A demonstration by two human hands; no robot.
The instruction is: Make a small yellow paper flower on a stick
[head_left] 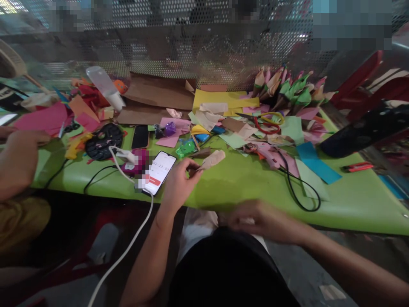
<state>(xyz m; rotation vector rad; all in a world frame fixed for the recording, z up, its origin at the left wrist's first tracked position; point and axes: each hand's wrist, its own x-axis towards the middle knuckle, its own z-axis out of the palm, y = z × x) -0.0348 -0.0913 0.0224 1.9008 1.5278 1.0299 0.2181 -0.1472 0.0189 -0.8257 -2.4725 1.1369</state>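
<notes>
My left hand [181, 182] is raised over the front part of the green table, its thumb and fingertips pinched on a beige crepe paper piece [213, 160]. The paper is slightly curled and points to the right, away from the fingers. Just left of this hand lies a phone [161, 165] showing a running timer on a white screen. My right hand [260, 219] is low, at the table's front edge above my lap. Motion smears its fingers, and I cannot make out whether anything is in them.
Paper scraps, scissors [267, 124] and brown cardboard [161, 91] crowd the back of the green table [243, 179]. Paper flowers [297, 91] stand at the back right. A glue gun [283, 164], dark bottle [354, 130] and red cutter [357, 166] lie right. Another person's arm [19, 160] reaches in left.
</notes>
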